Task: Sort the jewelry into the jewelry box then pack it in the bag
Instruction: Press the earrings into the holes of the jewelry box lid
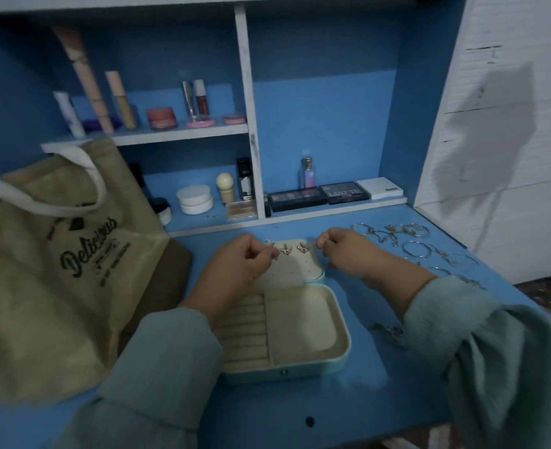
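Note:
An open mint jewelry box (300,361) with a cream lining sits in the middle of the blue desk. Its lid (297,270) stands up at the back, and two small gold earrings (293,248) are pinned along the lid's top. My left hand (241,259) is at the lid's upper left with fingers curled, pinching a small earring against it. The curled fingertips of my right hand (342,251) hold the lid's upper right corner. Loose hoops, bangles and chains (410,243) lie on the desk to the right. A beige tote bag (57,270) lies at the left.
Another small jewelry piece (387,328) lies by my right sleeve. Shelves behind hold makeup palettes (319,194), a white jar (193,199), bottles and tubes. A white wall (511,124) borders the desk's right side. Bare desk (300,409) shows in front of the box.

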### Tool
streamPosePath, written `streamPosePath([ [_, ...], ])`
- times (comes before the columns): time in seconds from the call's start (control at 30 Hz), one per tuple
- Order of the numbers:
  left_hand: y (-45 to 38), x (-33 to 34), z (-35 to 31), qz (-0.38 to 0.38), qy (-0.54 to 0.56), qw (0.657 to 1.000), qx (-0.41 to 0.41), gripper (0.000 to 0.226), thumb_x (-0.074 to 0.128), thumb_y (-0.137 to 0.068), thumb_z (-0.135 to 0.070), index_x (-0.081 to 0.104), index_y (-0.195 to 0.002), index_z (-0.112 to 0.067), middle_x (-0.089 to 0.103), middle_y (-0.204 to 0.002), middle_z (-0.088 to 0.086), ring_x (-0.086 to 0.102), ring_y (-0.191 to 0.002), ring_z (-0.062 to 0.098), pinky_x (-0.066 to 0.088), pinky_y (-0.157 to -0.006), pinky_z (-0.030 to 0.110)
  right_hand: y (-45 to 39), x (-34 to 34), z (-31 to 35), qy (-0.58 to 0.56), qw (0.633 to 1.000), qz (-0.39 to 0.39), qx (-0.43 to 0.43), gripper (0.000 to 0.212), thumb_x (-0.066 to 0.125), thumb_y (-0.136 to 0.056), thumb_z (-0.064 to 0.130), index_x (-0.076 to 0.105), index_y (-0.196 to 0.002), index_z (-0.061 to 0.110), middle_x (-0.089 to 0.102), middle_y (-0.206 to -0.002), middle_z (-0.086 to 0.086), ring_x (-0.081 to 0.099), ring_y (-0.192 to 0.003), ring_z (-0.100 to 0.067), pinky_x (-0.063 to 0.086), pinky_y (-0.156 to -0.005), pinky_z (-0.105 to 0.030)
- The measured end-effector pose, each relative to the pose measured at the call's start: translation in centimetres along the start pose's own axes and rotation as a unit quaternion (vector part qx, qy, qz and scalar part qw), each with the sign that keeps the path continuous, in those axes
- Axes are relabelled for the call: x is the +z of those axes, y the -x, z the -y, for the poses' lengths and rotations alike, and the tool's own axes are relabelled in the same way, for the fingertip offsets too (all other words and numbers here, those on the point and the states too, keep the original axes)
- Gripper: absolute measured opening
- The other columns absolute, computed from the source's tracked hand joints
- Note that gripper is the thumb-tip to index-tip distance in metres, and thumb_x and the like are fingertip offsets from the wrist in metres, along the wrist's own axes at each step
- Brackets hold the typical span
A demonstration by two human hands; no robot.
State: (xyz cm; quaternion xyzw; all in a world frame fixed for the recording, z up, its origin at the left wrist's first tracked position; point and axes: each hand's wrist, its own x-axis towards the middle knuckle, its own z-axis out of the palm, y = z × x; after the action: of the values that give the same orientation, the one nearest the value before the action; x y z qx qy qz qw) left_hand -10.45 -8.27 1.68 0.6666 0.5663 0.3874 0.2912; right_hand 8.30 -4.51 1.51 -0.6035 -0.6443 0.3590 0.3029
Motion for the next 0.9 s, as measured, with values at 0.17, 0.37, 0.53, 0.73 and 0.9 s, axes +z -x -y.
streamPosePath([
  [0.17,-1.1,-0.6,1.2,-0.020,0.026,0.999,-0.003,0.020,0.058,-0.088,-0.017,0.051,-0.070,-0.018,0.070,-0.083,-0.014,0.066,-0.089,0.018,0.052,-0.078,0.031,-1.6,1.2,0.2,-0.027,0.999,-0.016,0.017,0.022,0.041,-0.098,0.021,0.054,-0.081,0.021,0.055,-0.086,0.004,0.049,-0.077,-0.010,0.041,-0.066,-0.025],
  [0.37,-1.2,-0.5,2.0,-0.036,0.061,0.997,-0.019,0.011,0.063,-0.084,-0.026,0.059,-0.075,-0.020,0.071,-0.082,-0.009,0.065,-0.089,0.016,0.051,-0.085,0.037,-2.5,1.9,0.0,-0.048,0.998,-0.032,0.022,0.019,0.039,-0.098,0.021,0.057,-0.095,0.015,0.053,-0.084,0.006,0.047,-0.079,-0.009,0.034,-0.060,-0.020],
  [0.53,-1.0,-0.7,2.3,-0.060,0.070,0.995,-0.027,0.009,0.061,-0.087,-0.023,0.060,-0.078,-0.021,0.068,-0.082,-0.005,0.062,-0.078,0.005,0.047,-0.068,0.018,-2.7,2.5,0.0,-0.031,0.999,-0.039,0.004,0.018,0.038,-0.098,0.018,0.054,-0.091,0.016,0.051,-0.081,0.007,0.044,-0.071,-0.004,0.031,-0.057,-0.020],
  [0.73,-0.8,-0.7,2.4,-0.051,0.123,0.991,-0.035,0.013,0.061,-0.088,-0.015,0.064,-0.089,-0.028,0.065,-0.076,-0.009,0.057,-0.065,-0.009,0.045,-0.064,0.008,-2.4,2.8,0.0,-0.008,1.000,-0.024,-0.014,0.018,0.038,-0.098,0.020,0.050,-0.085,0.019,0.050,-0.078,0.010,0.042,-0.066,-0.003,0.027,-0.053,-0.021],
  [0.9,-0.7,-0.7,2.4,-0.058,0.158,0.984,-0.062,0.020,0.060,-0.088,-0.011,0.067,-0.085,-0.029,0.068,-0.077,-0.009,0.058,-0.069,-0.004,0.046,-0.064,0.005,-2.3,2.8,0.4,0.010,0.999,-0.005,-0.035,0.016,0.037,-0.099,0.019,0.048,-0.088,0.017,0.046,-0.075,0.015,0.040,-0.064,0.002,0.026,-0.052,-0.016],
])
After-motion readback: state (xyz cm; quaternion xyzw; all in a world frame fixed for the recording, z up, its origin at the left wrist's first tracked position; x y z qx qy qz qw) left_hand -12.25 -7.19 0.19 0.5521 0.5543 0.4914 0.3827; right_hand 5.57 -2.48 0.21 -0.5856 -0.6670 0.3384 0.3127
